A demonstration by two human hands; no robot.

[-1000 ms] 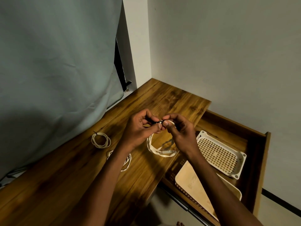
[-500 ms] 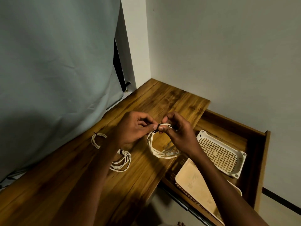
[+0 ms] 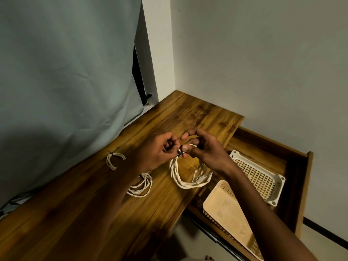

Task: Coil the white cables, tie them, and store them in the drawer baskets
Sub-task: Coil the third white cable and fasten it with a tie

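Left hand [image 3: 156, 151] pinches black tie [image 3: 179, 152] | right hand [image 3: 205, 149] pinches coiled cable [image 3: 185, 178]

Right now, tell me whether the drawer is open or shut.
Open. The drawer is pulled out beside the desk, exposing two white baskets inside it.

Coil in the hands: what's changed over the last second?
Both hands, left hand and right hand, lowered the coil slightly toward the desk, still pinching the dark tie. The two coils on the desk and the baskets stayed put.
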